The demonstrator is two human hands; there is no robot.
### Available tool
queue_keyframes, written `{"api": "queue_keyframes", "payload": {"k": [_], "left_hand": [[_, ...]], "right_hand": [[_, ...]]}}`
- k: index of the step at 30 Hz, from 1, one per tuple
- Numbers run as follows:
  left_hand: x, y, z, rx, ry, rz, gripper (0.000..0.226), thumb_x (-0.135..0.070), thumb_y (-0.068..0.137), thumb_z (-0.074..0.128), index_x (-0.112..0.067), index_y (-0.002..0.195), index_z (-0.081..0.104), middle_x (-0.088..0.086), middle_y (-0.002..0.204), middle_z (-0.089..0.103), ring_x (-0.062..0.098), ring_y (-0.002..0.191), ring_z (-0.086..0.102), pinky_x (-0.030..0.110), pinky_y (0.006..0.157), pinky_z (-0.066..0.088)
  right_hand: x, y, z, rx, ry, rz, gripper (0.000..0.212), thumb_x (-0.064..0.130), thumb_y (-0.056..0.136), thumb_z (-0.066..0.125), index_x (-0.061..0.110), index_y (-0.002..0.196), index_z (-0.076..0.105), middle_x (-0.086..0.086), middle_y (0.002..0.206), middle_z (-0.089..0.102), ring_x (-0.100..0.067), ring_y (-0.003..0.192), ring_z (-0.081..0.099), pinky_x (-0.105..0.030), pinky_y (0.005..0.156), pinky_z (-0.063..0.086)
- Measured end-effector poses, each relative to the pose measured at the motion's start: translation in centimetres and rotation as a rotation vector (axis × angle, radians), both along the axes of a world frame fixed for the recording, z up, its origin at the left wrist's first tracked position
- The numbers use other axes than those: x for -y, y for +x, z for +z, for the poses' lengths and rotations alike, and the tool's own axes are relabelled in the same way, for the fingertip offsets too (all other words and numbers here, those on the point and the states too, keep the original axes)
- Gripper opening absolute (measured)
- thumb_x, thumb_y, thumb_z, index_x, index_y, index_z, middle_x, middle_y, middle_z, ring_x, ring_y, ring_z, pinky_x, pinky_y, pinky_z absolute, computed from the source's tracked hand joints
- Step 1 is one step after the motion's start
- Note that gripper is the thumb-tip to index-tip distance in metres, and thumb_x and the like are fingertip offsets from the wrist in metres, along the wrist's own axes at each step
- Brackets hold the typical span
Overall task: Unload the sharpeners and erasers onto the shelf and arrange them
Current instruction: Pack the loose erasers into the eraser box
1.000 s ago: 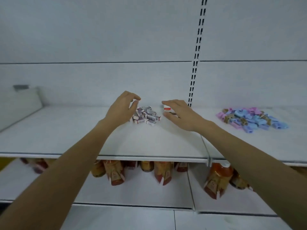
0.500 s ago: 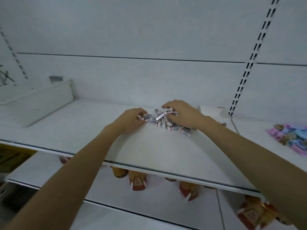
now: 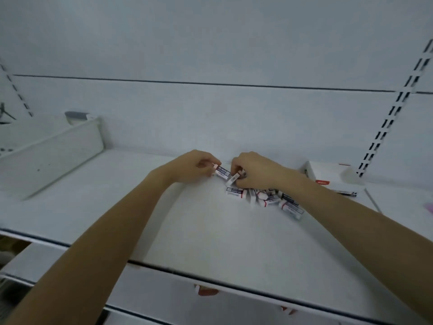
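Note:
A loose heap of several small white erasers (image 3: 269, 198) in printed sleeves lies on the white shelf (image 3: 210, 231), near its back wall. My left hand (image 3: 189, 166) pinches one eraser (image 3: 222, 171) at the heap's left end. My right hand (image 3: 256, 170) pinches another eraser (image 3: 233, 178) just beside it, fingers curled over the top of the heap. The two hands almost touch. A white eraser box (image 3: 328, 175) stands behind my right forearm. Only a pink sliver of the sharpeners (image 3: 430, 206) shows at the right edge.
A white bin (image 3: 46, 148) stands tilted on the shelf at the left. A slotted upright (image 3: 396, 109) runs up the back wall at the right. Below the shelf's front edge, tops of orange packets (image 3: 207, 290) peek out on the lower shelf.
My view has shifted left and closer, so the sharpeners slid out at the right. Both hands closed in on the eraser heap and each took hold of an eraser.

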State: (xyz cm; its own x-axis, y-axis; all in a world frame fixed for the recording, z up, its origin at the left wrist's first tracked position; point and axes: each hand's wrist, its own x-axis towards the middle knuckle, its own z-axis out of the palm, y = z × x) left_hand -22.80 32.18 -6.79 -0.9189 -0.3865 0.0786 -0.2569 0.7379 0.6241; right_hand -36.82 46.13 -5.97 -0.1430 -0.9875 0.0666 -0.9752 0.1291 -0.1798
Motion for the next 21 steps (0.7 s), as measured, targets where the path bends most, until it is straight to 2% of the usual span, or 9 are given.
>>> {"api": "queue_keyframes", "payload": {"k": [2,4,6,9,12,14,16,18,21], "left_hand": [[0.9,-0.6,0.5,0.052,0.076,-0.044,0.017,-0.009,0.092,0.052,-0.013,0.106,0.061,-0.001,0.080,0.065,-0.008,0.062,0.058,0.007,0.063,0.043],[1.7,-1.1,0.9,0.107,0.166,-0.064,0.013,-0.011,0.091,0.054,-0.013,0.103,0.059,-0.001,0.080,0.065,-0.007,0.060,0.059,0.015,0.065,0.044],[2.1,-1.6,1.0,0.121,0.232,-0.091,0.011,-0.011,0.090,0.057,-0.011,0.101,0.059,-0.001,0.081,0.064,-0.004,0.060,0.059,0.017,0.064,0.045],[2.4,-2.4,0.2,-0.053,0.285,-0.060,0.007,-0.008,0.088,0.059,-0.014,0.090,0.059,0.001,0.081,0.062,0.006,0.067,0.056,0.018,0.065,0.045],[2.3,-3.1,-1.4,-0.253,0.361,0.017,0.015,-0.006,0.090,0.055,-0.021,0.086,0.055,0.001,0.081,0.060,0.006,0.071,0.056,0.018,0.066,0.044],[1.9,-3.3,-1.8,-0.324,0.417,0.011,0.018,-0.005,0.092,0.051,-0.022,0.088,0.054,0.000,0.080,0.060,-0.001,0.066,0.060,0.015,0.066,0.048],[1.2,-3.4,-1.6,-0.400,0.503,0.002,0.020,-0.002,0.093,0.048,-0.020,0.089,0.055,0.002,0.080,0.058,0.001,0.064,0.064,0.019,0.071,0.052],[0.4,-3.5,-1.2,-0.466,0.568,0.003,0.021,0.002,0.091,0.050,-0.017,0.088,0.057,0.005,0.080,0.057,0.002,0.065,0.064,0.018,0.072,0.053],[-0.8,-3.2,-0.8,-0.489,0.561,0.003,0.023,0.003,0.082,0.063,-0.019,0.090,0.059,0.008,0.087,0.058,0.007,0.069,0.058,0.015,0.072,0.048]], "right_hand": [[0.0,0.0,-0.3,0.054,-0.049,-0.013,0.015,0.024,0.081,0.062,0.015,0.092,0.059,-0.002,0.092,0.056,-0.018,0.086,0.051,-0.033,0.074,0.044],[-0.4,0.0,-0.2,0.157,-0.113,-0.037,0.012,0.023,0.082,0.063,0.014,0.088,0.058,0.001,0.086,0.056,-0.017,0.084,0.053,-0.028,0.072,0.040],[-1.1,-0.1,0.2,0.292,-0.206,-0.078,0.010,0.020,0.082,0.064,0.015,0.087,0.057,0.002,0.084,0.059,-0.016,0.082,0.056,-0.024,0.069,0.041],[-2.1,-0.2,0.7,0.458,-0.360,-0.128,0.012,0.015,0.083,0.063,0.018,0.085,0.052,0.002,0.084,0.063,-0.013,0.072,0.059,-0.023,0.065,0.047],[-2.8,-0.3,0.6,0.446,-0.473,-0.148,0.028,0.007,0.082,0.063,0.027,0.076,0.045,0.005,0.081,0.057,-0.013,0.072,0.054,-0.017,0.064,0.045],[-3.1,-0.4,0.3,0.408,-0.534,-0.164,0.035,0.003,0.082,0.064,0.029,0.072,0.042,-0.004,0.084,0.057,-0.020,0.074,0.055,-0.023,0.067,0.047],[-3.3,-0.6,0.0,0.422,-0.571,-0.198,0.036,0.002,0.081,0.065,0.029,0.071,0.043,-0.011,0.091,0.059,-0.024,0.081,0.058,-0.024,0.071,0.048],[-3.6,-0.7,-0.2,0.493,-0.595,-0.240,0.034,0.004,0.081,0.067,0.028,0.071,0.045,-0.011,0.096,0.060,-0.023,0.084,0.060,-0.016,0.071,0.048],[-3.7,-0.7,-0.5,0.502,-0.615,-0.261,0.030,0.005,0.080,0.068,0.026,0.071,0.048,-0.007,0.100,0.061,-0.017,0.086,0.060,-0.008,0.073,0.047]]}}
